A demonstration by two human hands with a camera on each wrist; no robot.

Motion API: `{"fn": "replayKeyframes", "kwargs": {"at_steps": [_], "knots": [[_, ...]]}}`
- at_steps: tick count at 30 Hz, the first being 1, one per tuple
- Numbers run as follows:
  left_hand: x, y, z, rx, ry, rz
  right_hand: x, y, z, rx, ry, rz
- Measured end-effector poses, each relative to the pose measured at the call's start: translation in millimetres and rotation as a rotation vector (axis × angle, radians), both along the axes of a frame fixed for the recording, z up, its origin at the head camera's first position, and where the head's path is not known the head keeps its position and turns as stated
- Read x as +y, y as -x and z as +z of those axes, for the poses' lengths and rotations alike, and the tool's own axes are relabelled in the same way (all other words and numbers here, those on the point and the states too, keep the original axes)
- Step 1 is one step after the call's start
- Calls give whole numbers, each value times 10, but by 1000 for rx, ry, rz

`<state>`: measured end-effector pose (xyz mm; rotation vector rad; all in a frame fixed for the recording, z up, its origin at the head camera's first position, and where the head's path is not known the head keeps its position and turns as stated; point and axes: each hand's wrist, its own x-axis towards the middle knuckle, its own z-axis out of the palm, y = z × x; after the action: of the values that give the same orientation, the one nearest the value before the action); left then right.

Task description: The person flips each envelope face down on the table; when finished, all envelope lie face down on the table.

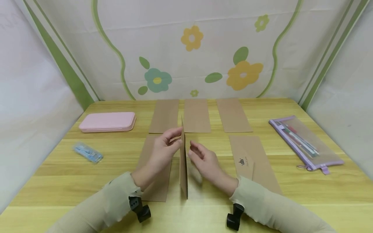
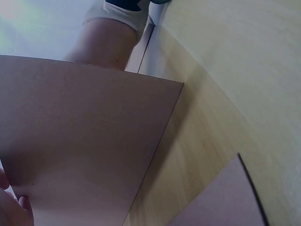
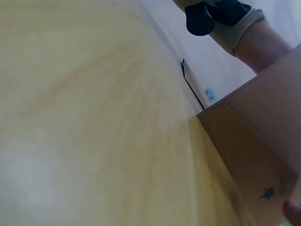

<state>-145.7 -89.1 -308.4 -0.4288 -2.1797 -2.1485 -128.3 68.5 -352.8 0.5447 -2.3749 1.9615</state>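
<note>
A brown kraft paper envelope [image 1: 183, 168] stands on its edge near the table's middle, almost edge-on in the head view. My left hand [image 1: 164, 147] holds it from the left, thumb and fingers at its upper part. In the right wrist view the envelope's flap side [image 3: 244, 160] shows a small dark crown print. My right hand [image 1: 205, 160] is just to the right of it with loosely bent fingers and holds nothing. Flat under my left forearm lies a second envelope [image 1: 157, 184]. Another envelope [image 1: 253, 149], also crown-printed, lies beyond my right wrist.
Three flat brown envelopes line the back: left [image 1: 164, 116], middle [image 1: 197, 116], right [image 1: 234, 116]. A pink case [image 1: 107, 121] and a blue item in clear wrapping [image 1: 87, 152] lie left. To the right is a purple-edged mesh pouch [image 1: 317, 145] with pens.
</note>
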Motion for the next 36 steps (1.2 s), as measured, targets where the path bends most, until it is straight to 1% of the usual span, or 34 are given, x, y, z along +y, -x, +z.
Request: {"fn": "replayKeyframes", "kwargs": {"at_steps": [1,4,5,6,9,10,12,15,17,20,25,29,36], "knots": [[3,1,-1,10,0,1,15,-20,28,135,-55,-20],[3,3,-1,31,3,5,46,-72,114,521,-182,-28],[2,7,-1,37,6,6,50,-86,137,633,-220,-24],[1,10,-1,42,6,8,47,-100,160,727,-248,-11],[-3,28,-8,63,27,19,17,-139,206,962,-323,3],[-3,31,-9,67,30,21,1,-149,213,1023,-339,-1],[-5,38,-15,77,38,22,-31,-166,218,1114,-368,-21],[-6,46,-29,85,40,13,-63,-182,207,1185,-412,-41],[-7,47,-38,87,41,10,-71,-183,190,1196,-436,-41],[-9,43,-47,77,52,19,-62,-168,163,1217,-437,-26],[-23,40,-62,46,60,34,-39,-138,124,1254,-371,31],[-35,33,-62,36,65,38,-48,-129,109,1268,-308,68],[-21,17,-38,16,51,20,-73,-100,105,1378,-228,55]]}}
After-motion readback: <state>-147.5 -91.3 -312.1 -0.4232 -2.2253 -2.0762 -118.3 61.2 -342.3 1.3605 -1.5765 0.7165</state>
